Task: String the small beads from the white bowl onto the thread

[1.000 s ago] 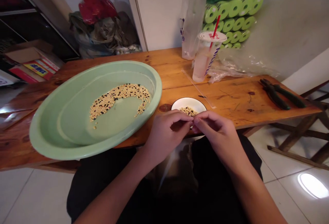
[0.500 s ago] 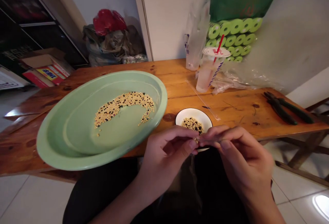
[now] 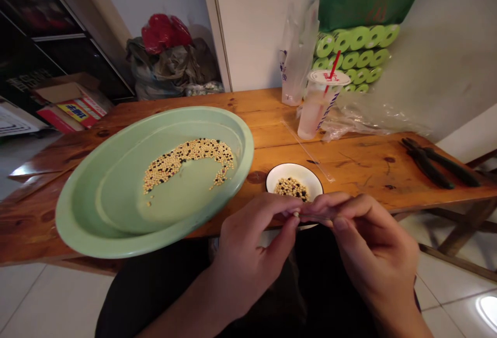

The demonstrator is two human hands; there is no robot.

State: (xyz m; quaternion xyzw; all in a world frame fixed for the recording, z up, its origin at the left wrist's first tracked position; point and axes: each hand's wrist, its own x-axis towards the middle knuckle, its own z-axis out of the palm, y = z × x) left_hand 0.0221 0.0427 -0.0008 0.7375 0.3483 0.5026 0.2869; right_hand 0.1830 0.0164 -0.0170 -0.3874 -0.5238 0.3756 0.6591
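My left hand [image 3: 254,250] pinches a small pale bead [image 3: 296,214] between thumb and forefinger. My right hand [image 3: 373,247] is closed on a thin, needle-like strand [image 3: 320,218] whose tip points at that bead; whether it passes through the bead I cannot tell. Just beyond the fingers stands a white bowl [image 3: 310,175] with a dark rim, partly covered by my hands, with cream and black beads [image 3: 291,188] inside. To the left, a large green basin [image 3: 116,182] carries a curved spread of similar loose beads [image 3: 194,154].
Pliers [image 3: 435,164] lie on the wooden table [image 3: 264,120] at the right. Behind the bowl stand a lidded plastic cup [image 3: 312,110] with a red straw and a clear plastic bag [image 3: 294,69]. Green rolls [image 3: 357,58] are stacked against the wall.
The pale bead now shows more plainly between my left fingertips, and my left thumb has shifted. My right hand has moved slightly right. The basin and bowl stay in place.
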